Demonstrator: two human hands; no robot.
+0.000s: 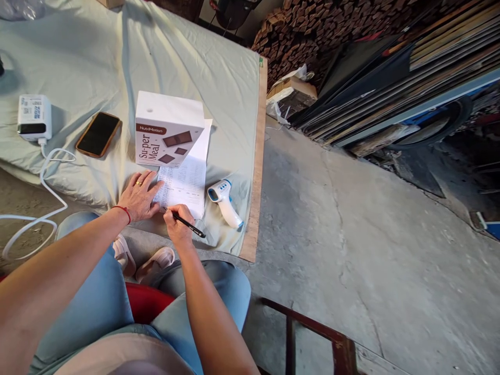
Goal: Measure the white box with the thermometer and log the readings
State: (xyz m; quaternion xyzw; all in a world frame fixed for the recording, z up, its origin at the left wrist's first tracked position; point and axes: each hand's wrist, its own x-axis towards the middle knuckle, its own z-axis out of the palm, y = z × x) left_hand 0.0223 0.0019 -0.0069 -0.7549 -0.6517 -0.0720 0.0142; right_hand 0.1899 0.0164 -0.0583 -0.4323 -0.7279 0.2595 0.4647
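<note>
Black pen (pixel 191 226) lies clamped between the thumb and fingers of the right hand (pixel 178 226), its rear end slanting out to the near right and its tip largely hidden by the hand, near the near left edge of a printed paper sheet (pixel 185 190). The left hand (pixel 139 197) rests palm down, fingers a little apart and gripping nothing, fingertips by the sheet's left edge. A white and brown box (pixel 170 117) stands on the far part of the sheet.

Right of the paper lies a white and blue handheld device (pixel 225 203), just beside it, with a strip of cloth between that and the table's bare wooden edge (pixel 255 192). Far left, a phone (pixel 98 134) and a white unit with a cable (pixel 35 117) sit well apart from the hands.

Pale, wrinkled cloth (pixel 187 57) covers the table. Beyond its right edge spreads cracked concrete floor (pixel 308 224), with stacked firewood (pixel 312 26) and leaning boards (pixel 390 88) at the far right.
</note>
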